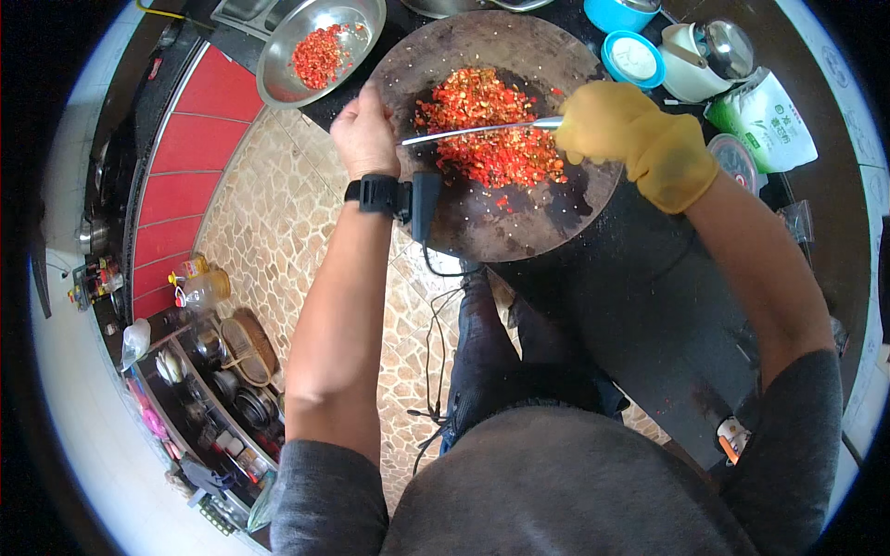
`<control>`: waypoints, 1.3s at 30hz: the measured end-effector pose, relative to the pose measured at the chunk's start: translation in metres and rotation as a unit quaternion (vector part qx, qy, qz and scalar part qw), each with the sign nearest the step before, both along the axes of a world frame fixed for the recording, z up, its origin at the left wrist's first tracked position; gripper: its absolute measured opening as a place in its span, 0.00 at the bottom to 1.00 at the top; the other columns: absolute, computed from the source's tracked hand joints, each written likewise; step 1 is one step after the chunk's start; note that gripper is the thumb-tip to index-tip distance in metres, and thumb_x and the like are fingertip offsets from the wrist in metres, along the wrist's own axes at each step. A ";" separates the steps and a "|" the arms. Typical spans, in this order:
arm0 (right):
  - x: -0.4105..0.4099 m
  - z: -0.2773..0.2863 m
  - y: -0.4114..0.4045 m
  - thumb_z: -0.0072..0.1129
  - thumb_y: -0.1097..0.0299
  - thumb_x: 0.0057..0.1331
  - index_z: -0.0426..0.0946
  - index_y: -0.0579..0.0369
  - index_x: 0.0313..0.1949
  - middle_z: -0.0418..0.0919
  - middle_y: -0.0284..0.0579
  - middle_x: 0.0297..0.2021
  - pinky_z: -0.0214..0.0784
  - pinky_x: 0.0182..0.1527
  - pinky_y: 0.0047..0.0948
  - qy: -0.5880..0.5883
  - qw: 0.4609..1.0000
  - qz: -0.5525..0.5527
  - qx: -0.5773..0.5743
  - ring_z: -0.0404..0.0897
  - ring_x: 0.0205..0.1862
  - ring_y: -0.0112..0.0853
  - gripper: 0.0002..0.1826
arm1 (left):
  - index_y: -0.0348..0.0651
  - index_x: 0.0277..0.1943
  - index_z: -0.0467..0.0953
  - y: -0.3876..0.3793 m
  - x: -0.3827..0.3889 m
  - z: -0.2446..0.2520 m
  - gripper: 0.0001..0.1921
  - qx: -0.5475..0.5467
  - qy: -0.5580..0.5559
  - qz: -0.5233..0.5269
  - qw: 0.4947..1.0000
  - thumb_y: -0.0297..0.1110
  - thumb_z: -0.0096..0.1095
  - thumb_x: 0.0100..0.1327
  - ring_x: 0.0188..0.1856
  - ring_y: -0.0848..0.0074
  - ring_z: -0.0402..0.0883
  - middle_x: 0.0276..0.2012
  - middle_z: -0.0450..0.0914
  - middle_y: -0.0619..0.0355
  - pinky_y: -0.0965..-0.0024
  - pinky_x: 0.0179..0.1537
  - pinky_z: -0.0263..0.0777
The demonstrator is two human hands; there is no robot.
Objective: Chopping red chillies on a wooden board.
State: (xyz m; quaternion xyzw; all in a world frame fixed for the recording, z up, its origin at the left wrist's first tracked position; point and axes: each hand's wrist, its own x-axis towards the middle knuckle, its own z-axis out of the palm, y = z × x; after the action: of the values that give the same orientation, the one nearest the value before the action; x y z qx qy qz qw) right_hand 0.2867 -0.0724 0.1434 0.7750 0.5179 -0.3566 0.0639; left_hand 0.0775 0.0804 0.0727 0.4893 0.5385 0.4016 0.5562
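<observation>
A round wooden chopping board (480, 226) bears a spread heap of finely chopped red chili peppers (487, 163) with pale and yellowish bits among them. My right hand (612, 128), in a yellow rubber glove, grips the metal handle of a kitchen knife (480, 131). Its blade, seen nearly edge-on, reaches left across the heap. The tip ends close to my bare left hand (365, 135). That hand holds the board's left rim, thumb uppermost, fingers partly hidden. A black strap with a device (389, 196) is around the left wrist.
A steel bowl (358, 52) with more chopped chili stands beyond the board's left edge. Blue-lidded tubs (633, 59), a white jug (688, 66) and a green-white pouch (765, 125) crowd the right. A loose cable (438, 347) hangs beside my legs. Shelves with pots (254, 406) stand lower left.
</observation>
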 end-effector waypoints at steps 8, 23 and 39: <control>-0.006 -0.013 0.001 0.57 0.60 0.47 0.80 0.51 0.24 0.80 0.42 0.18 0.71 0.28 0.36 -0.043 0.998 0.017 0.052 0.81 0.24 0.37 0.10 | 0.43 0.22 0.70 -0.002 -0.010 -0.016 0.18 0.087 -0.063 0.023 0.994 0.42 0.60 0.66 0.15 0.81 0.66 0.16 0.70 0.62 0.75 0.16 0.59; 0.006 -0.006 0.015 0.57 0.59 0.45 0.80 0.49 0.24 0.78 0.42 0.17 0.70 0.27 0.41 -0.049 0.990 0.111 0.075 0.80 0.24 0.39 0.10 | 0.38 0.20 0.73 0.005 -0.011 -0.014 0.21 -0.010 -0.044 0.068 0.997 0.43 0.58 0.66 0.17 0.81 0.66 0.16 0.72 0.62 0.74 0.20 0.60; 0.012 -0.022 0.006 0.52 0.58 0.53 0.83 0.48 0.24 0.80 0.39 0.18 0.72 0.29 0.38 -0.050 0.997 0.059 0.031 0.82 0.24 0.35 0.13 | 0.38 0.24 0.73 -0.009 0.002 0.005 0.18 0.118 0.080 0.000 0.990 0.42 0.60 0.66 0.17 0.81 0.67 0.19 0.73 0.62 0.75 0.20 0.60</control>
State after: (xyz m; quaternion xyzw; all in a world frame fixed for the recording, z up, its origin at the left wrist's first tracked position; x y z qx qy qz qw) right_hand 0.2992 -0.0668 0.1209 0.7612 0.5701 -0.2968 0.0863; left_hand 0.0796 0.0710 0.0773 0.5817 0.5301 0.4224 0.4498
